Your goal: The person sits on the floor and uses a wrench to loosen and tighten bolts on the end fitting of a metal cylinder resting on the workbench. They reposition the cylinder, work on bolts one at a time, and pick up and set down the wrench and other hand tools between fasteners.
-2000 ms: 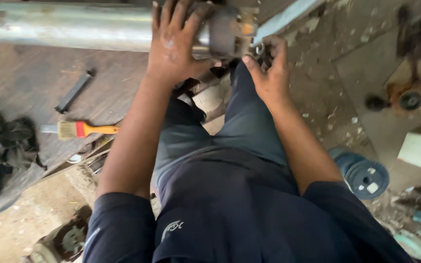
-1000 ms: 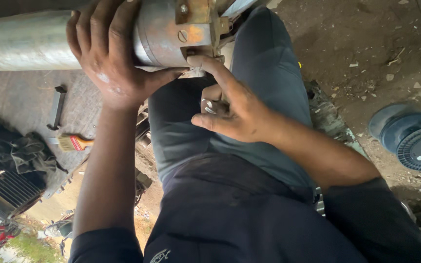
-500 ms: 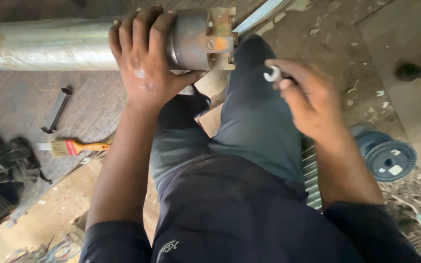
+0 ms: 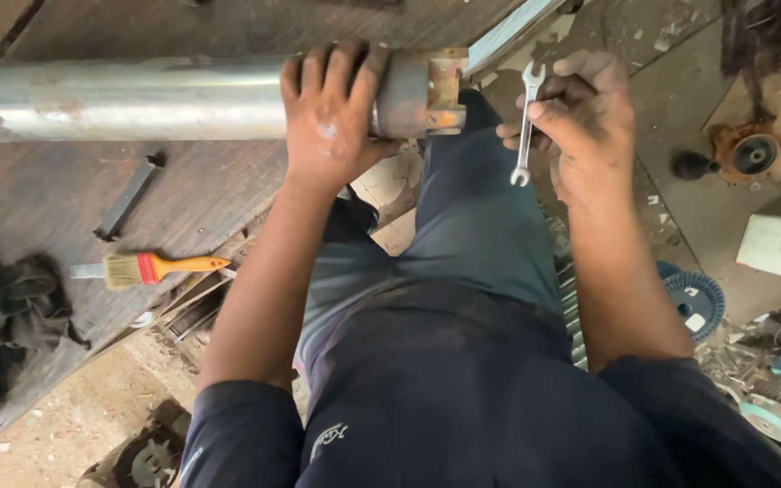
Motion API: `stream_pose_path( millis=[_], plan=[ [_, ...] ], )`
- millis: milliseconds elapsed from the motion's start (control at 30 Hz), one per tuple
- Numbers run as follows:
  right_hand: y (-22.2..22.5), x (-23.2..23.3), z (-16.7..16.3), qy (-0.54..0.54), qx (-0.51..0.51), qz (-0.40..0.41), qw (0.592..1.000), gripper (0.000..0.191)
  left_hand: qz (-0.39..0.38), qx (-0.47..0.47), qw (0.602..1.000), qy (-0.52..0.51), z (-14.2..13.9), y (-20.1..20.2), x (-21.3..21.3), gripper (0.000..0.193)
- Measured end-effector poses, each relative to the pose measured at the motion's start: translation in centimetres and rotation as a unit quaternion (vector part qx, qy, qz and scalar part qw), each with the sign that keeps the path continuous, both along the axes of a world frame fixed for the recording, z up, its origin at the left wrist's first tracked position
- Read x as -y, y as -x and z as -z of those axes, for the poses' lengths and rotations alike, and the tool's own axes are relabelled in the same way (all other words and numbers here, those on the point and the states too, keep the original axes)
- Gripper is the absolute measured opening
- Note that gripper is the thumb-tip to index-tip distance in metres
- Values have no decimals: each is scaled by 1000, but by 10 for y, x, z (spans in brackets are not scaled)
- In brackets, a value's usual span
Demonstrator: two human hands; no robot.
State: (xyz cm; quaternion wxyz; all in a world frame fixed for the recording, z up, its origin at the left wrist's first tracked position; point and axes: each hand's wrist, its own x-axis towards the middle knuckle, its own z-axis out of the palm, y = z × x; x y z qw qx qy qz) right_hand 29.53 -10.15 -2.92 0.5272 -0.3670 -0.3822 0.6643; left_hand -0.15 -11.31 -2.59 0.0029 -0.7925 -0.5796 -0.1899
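Seen from above: left hand (image 4: pixel 332 117) wrapped over a long steel pipe (image 4: pixel 137 98) near its rusty flanged end (image 4: pixel 422 90), fingers curled tight round it. Right hand (image 4: pixel 580 113), just beside the flange, closed on a small open-ended spanner (image 4: pixel 524 122), held roughly upright, not touching the pipe. Pipe lies horizontal above a dark wooden bench (image 4: pixel 38 190). On bench, lower left: paintbrush w/ orange handle (image 4: pixel 151 268), dark rag (image 4: pixel 15 303), flat metal bar (image 4: pixel 126 197).
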Motion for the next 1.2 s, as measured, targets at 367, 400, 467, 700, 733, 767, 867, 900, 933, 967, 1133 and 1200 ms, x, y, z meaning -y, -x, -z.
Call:
stream_pose_path(
  millis=[367, 400, 467, 700, 733, 767, 867, 900, 933, 967, 1133, 1200],
  plan=[
    [18, 15, -1, -67, 62, -34, 995, 50, 28, 33, 998, -43, -4, 9, 5, 103],
    [20, 17, 3, -6, 66, -50, 997, 46, 23, 32, 999, -28, -7, 8, 6, 103],
    [19, 20, 7, 57, 78, -71, 993, 37, 15, 29, 999, -5, -13, 6, -2, 104],
    [6, 18, 0, -32, 58, 17, 998, 38, 58, 9, 997, 48, -19, -1, -22, 93],
    [7, 16, -2, -60, 84, 26, 994, 41, 61, 15, 997, 48, -18, -1, -22, 91],
    [10, 15, -5, -80, 94, 32, 992, 42, 61, 22, 997, 48, -18, 0, -23, 90],
    [16, 17, -13, -131, 129, 37, 982, 43, 66, 25, 997, 35, -18, 1, -22, 93],
    [18, 19, -15, -149, 142, 34, 978, 43, 65, 26, 997, 35, -17, 1, -21, 94],
    [18, 22, -17, -168, 155, 32, 973, 44, 66, 28, 997, 32, -17, 1, -21, 94],
    [18, 25, -18, -174, 153, 30, 972, 42, 67, 29, 997, 29, -16, 1, -21, 95],
    [9, 32, -10, -190, 131, 18, 973, 37, 65, 26, 997, 17, -13, 2, -20, 94],
    [5, 29, 1, -219, 166, 24, 961, 34, 65, 27, 997, 11, -14, 2, -19, 94]
  ],
)
